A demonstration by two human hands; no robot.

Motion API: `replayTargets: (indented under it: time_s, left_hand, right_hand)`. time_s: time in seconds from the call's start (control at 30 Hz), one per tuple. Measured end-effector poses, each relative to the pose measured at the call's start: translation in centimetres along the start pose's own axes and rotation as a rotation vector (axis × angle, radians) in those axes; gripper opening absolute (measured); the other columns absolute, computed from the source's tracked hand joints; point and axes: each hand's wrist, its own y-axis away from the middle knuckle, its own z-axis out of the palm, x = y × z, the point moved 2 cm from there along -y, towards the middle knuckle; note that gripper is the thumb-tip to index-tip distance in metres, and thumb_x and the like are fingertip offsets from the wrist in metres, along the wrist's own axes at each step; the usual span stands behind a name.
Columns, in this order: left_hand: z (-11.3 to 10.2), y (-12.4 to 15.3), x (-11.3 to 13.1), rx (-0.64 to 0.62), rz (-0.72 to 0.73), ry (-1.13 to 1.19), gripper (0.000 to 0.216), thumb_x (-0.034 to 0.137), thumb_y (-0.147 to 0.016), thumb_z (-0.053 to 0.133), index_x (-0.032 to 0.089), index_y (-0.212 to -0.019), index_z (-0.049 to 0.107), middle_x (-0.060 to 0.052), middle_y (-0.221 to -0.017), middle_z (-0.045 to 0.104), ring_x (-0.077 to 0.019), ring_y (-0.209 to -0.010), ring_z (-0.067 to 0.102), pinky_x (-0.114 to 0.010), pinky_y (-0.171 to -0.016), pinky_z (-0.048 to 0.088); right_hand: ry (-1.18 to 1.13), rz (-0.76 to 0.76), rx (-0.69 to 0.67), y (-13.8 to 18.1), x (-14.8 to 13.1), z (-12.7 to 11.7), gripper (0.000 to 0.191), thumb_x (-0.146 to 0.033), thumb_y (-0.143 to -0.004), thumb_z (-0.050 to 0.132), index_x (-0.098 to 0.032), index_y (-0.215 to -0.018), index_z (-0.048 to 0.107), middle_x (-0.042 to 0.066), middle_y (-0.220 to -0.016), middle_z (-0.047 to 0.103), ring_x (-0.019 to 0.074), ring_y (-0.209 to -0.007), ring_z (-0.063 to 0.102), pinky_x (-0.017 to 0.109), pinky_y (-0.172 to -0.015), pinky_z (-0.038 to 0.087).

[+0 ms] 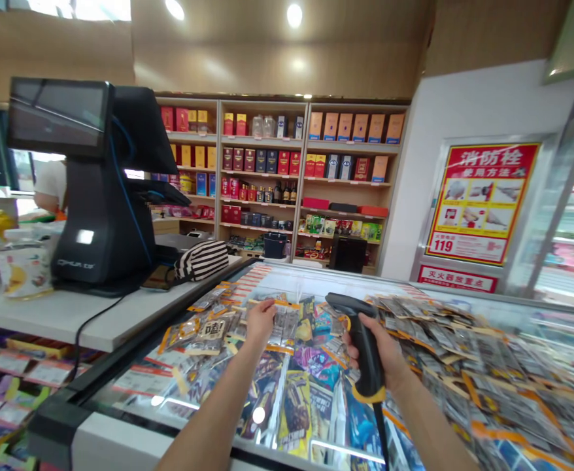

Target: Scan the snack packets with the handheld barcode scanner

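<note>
My right hand (384,353) is closed around a black barcode scanner (360,343) with a yellow trim, its head pointing left over the freezer lid. My left hand (260,320) pinches the edge of a clear snack packet with an orange strip (280,313), which lies in a spread of similar packets (208,324) on the glass. The scanner's cable (381,435) hangs down toward me.
A glass-topped chest freezer (287,281) holds wrapped ice creams; piles of packets (463,353) cover its right side. A black checkout terminal (105,190) and striped pouch (201,260) stand on the white counter (46,314) to the left. Shelves of boxed goods (277,170) line the back wall. A person stands at the far left.
</note>
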Motion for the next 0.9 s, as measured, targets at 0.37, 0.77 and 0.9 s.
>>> replayTargets:
  time_s: [0.37,0.77,0.9]
  left_hand:
    - [0.8,2.5,-0.2,-0.106,0.090,-0.069,0.058,0.031,-0.046,0.064,0.014,-0.098,0.045,-0.011,-0.091,0.058,-0.0206,-0.084,0.054,-0.030,-0.071,0.039]
    - [0.5,2.2,0.0,-0.277,0.069,-0.522,0.011,0.026,-0.055,0.056,0.017,-0.059,0.054,-0.003,-0.062,0.060,-0.0164,-0.063,0.056,-0.023,-0.055,0.036]
    - [0.5,1.2,-0.2,-0.144,0.135,-0.355,0.012,0.025,-0.063,0.047,0.016,-0.071,0.050,-0.001,-0.067,0.058,-0.0128,-0.066,0.055,-0.022,-0.060,0.038]
  right_hand:
    - [0.031,0.029,0.006,0.3,0.0,0.3,0.034,-0.043,-0.069,0.041,-0.012,-0.065,0.054,0.002,-0.046,0.054,0.0086,-0.035,0.045,0.020,-0.033,0.037]
    - [-0.040,-0.040,0.033,0.4,-0.6,0.0,0.027,-0.040,-0.068,0.044,-0.014,-0.066,0.052,0.001,-0.053,0.056,0.0077,-0.037,0.045,0.021,-0.033,0.038]
    - [-0.042,-0.010,0.022,0.2,-0.2,-0.1,0.029,-0.041,-0.068,0.044,-0.013,-0.070,0.054,0.002,-0.053,0.056,0.0076,-0.038,0.046,0.020,-0.033,0.038]
